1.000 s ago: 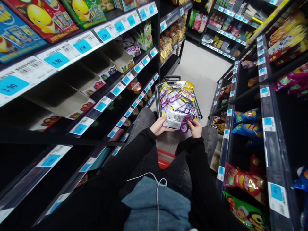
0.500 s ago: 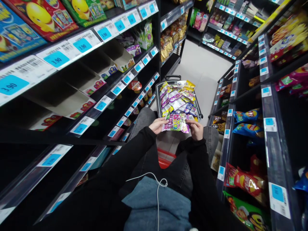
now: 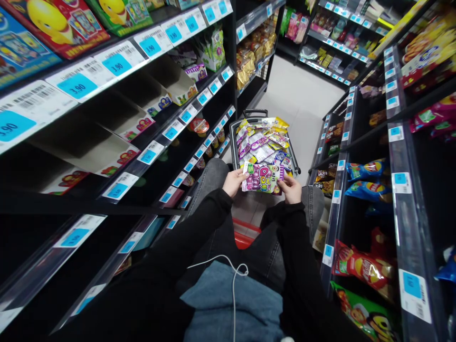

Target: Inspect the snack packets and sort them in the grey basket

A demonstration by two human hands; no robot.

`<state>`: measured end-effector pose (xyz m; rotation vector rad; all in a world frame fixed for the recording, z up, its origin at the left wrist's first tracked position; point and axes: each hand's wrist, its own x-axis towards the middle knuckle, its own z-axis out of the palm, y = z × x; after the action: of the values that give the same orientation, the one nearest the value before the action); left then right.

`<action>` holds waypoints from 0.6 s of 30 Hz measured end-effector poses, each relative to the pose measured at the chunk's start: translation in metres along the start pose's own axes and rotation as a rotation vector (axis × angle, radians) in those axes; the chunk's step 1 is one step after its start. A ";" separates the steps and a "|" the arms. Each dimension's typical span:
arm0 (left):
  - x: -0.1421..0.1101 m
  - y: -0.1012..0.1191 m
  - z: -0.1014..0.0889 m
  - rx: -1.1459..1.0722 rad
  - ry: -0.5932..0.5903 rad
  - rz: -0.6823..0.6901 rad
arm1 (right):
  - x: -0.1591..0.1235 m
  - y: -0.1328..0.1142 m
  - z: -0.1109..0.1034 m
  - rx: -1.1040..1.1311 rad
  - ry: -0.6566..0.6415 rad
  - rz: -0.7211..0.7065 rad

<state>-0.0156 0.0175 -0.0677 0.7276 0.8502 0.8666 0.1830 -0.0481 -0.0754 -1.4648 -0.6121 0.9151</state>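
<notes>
Black left-hand shelves (image 3: 71,205) and right-hand shelves (image 3: 409,228) run along both sides of me, and in the aisle between them a black-rimmed basket (image 3: 233,145) is heaped with shiny small packets (image 3: 261,142). Over the basket's near end I hold a purple-and-white packet (image 3: 261,178) out in front of me, its printed front facing up toward me. My left hand (image 3: 233,183) has its fingers closed on the packet's left edge, while the fingers of my right hand (image 3: 292,190) pinch it at the right edge.
</notes>
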 end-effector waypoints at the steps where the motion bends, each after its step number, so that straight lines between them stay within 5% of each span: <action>1: 0.001 -0.001 0.000 0.007 0.017 0.028 | 0.001 0.001 0.000 -0.025 0.017 -0.012; 6: 0.004 -0.003 0.002 0.030 0.085 0.143 | 0.002 0.000 0.000 -0.095 0.056 -0.038; 18: -0.001 0.009 -0.008 -0.026 0.009 -0.064 | -0.011 -0.019 -0.001 -0.123 -0.045 -0.247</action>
<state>-0.0265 0.0224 -0.0635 0.6704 0.8648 0.8227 0.1808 -0.0557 -0.0551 -1.4414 -0.8748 0.7292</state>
